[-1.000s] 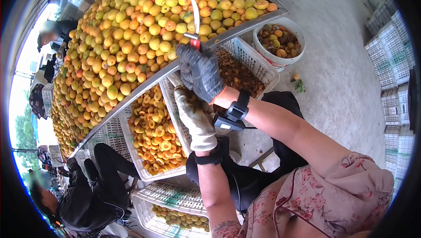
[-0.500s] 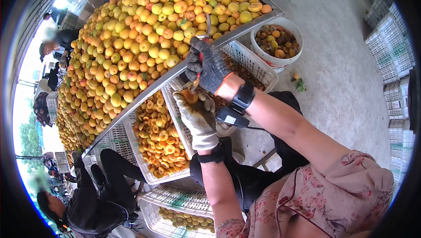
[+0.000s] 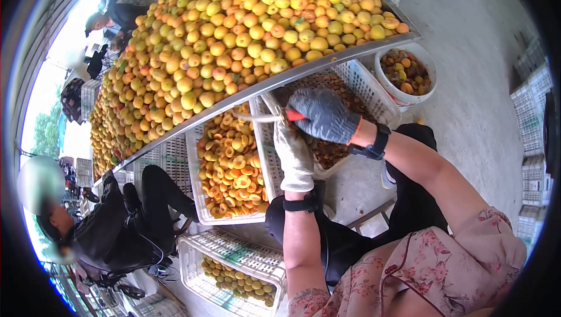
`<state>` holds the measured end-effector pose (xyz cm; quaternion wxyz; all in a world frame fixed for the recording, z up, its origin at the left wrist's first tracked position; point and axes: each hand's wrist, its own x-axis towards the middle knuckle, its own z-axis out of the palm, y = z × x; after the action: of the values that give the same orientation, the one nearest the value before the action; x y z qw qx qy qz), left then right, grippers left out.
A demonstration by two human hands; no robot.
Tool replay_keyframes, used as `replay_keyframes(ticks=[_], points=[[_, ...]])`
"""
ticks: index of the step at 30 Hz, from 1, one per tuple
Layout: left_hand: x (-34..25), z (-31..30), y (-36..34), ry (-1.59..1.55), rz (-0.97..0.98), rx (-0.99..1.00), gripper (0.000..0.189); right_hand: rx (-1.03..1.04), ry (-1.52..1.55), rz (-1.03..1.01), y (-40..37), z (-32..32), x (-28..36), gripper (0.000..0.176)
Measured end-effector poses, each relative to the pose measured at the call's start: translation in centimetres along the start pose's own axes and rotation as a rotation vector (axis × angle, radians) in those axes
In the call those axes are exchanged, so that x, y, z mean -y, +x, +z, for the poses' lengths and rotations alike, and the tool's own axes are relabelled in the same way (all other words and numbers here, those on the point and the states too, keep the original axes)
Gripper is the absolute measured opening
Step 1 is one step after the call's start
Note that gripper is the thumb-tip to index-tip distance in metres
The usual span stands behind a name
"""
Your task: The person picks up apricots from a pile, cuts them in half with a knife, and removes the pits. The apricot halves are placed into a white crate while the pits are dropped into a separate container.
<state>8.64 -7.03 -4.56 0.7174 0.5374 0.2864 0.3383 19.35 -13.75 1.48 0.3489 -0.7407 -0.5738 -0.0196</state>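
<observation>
Fingers of dark-grey-gloved right hand (image 3: 324,117) clamp the red-handled thin-bladed knife (image 3: 292,116), pale-gloved left hand (image 3: 294,153) curls under, contents hidden; I'd grip that stiff knife by its handle only.

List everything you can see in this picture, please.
apricots: big heap, yellow-orange, on the metal table
halves crate: one, white, orange apricot halves, below the table
pits crate: one, white, brown pits, under the hands
near crate: one, white, small yellow apricots, nearest the camera
bucket: one, white, fruit inside, on the floor
stacked crates: several, white, far right
co-worker: one, in black, lower left
knife: one, red handle, in right hand
left hand: pale glove, beside knife
right hand: dark grey glove, gripping knife
</observation>
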Motion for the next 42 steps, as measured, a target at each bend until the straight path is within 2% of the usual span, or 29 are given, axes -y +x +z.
replay_keyframes(ticks=[2, 4, 5, 6, 7, 8, 10, 11, 13, 14, 16, 19, 21, 22, 24, 25, 26, 27, 28, 30, 32, 33, 34, 36, 37, 42], points=[[-4.5, 1.5, -1.5, -0.195, -0.211, -0.030, 0.031, -0.070, -0.019, -0.074, -0.1, 0.0, 0.4, 0.021], [-6.6, 0.4, -1.3, 0.155, 0.097, -0.011, 0.034, -0.150, 0.104, 0.045, 0.4, -0.4, -0.3, 0.018], [-7.3, -0.6, -1.1, 0.222, 0.079, -0.110, 0.036, -0.133, -0.017, 0.146, 0.6, -0.8, -1.1, 0.019], [-8.8, -2.3, -0.3, 0.555, 0.225, -0.125, 0.036, -0.110, -0.112, 0.193, 0.9, -0.3, -2.9, 0.021], [-9.9, -3.2, -1.1, 0.515, 0.068, -0.232, 0.029, -0.059, -0.148, 0.260, 0.9, -0.1, -4.6, 0.025], [-9.0, -5.7, -0.5, 0.960, 0.198, -0.339, 0.028, -0.009, -0.182, 0.327, 1.4, -0.1, -5.3, 0.029], [-9.2, -8.2, -0.8, 1.213, 0.158, -0.570, 0.036, -0.075, -0.094, 0.315, 3.4, 0.5, -5.0, 0.028], [-9.2, -8.7, -0.9, 1.202, 0.158, -0.576, 0.036, -0.133, 0.008, 0.316, 4.4, 0.9, -4.6, 0.028], [-9.3, -9.7, -0.7, 1.077, 0.215, -0.556, 0.042, -0.101, 0.020, 0.291, 8.1, 1.9, -2.7, 0.026], [-9.7, -9.3, -0.9, 0.959, 0.160, -0.502, 0.043, -0.070, 0.040, 0.273, 10.2, 2.8, -1.6, 0.025], [-9.6, -9.0, -0.7, 0.969, 0.121, -0.467, 0.042, -0.058, 0.051, 0.201, 14.0, 4.6, 0.4, 0.026], [-9.4, -8.7, -0.6, 0.958, 0.115, -0.416, 0.044, -0.116, -0.070, -0.025, 19.0, 8.9, 1.0, 0.023], [-9.4, -8.8, -0.4, 0.912, 0.098, -0.382, 0.044, -0.086, -0.214, 0.003, 20.6, 10.9, 1.2, 0.018], [-9.6, -8.6, -0.6, 0.873, 0.153, -0.359, 0.041, -0.054, -0.300, 0.010, 21.2, 11.6, 1.0, 0.017], [-9.0, -9.2, -0.2, 0.829, 0.195, -0.323, 0.040, 0.011, -0.267, 0.008, 22.0, 11.5, 0.7, 0.019], [-7.6, -9.7, 0.4, 0.621, 0.164, -0.339, 0.040, 0.045, -0.137, 0.117, 21.6, 10.8, 0.7, 0.021], [-8.2, -9.3, 0.4, 0.618, 0.166, -0.343, 0.040, 0.077, -0.010, 0.223, 21.1, 9.3, 1.2, 0.024], [-9.3, -8.5, 0.2, 0.232, 0.109, -0.341, 0.041, -0.070, 0.270, 0.253, 20.0, 9.1, 1.0, 0.031], [-9.9, -8.1, 0.0, -0.153, 0.048, -0.331, 0.042, -0.064, 0.450, 0.268, 19.0, 8.6, 0.4, 0.032], [-9.6, -7.8, 0.3, -0.145, 0.173, -0.291, 0.043, 0.097, 0.747, 0.550, 15.4, 5.7, 2.8, 0.023], [-9.7, -6.7, 0.3, -0.312, 0.167, -0.209, 0.041, 0.040, 0.963, 0.395, 11.0, 4.3, 5.4, 0.016], [-9.9, -6.1, 0.3, -0.423, 0.147, -0.129, 0.042, 0.124, 0.900, 0.407, 9.5, 3.3, 6.0, 0.019], [-9.1, -6.0, 0.6, -0.407, 0.159, -0.112, 0.039, 0.168, 0.919, 0.422, 8.1, 2.4, 6.8, 0.026], [-8.9, -5.0, 0.6, -0.601, 0.112, -0.009, 0.036, 0.000, 0.498, 0.219, 6.6, 3.4, 5.8, 0.031], [-8.2, -4.8, 0.7, -0.612, 0.120, 0.010, 0.034, -0.025, 0.521, 0.169, 5.9, 3.2, 5.3, 0.035], [-8.1, -3.8, 0.3, -0.635, 0.094, 0.193, 0.036, -0.034, 0.690, 0.200, 3.7, 0.3, 5.4, 0.038]])
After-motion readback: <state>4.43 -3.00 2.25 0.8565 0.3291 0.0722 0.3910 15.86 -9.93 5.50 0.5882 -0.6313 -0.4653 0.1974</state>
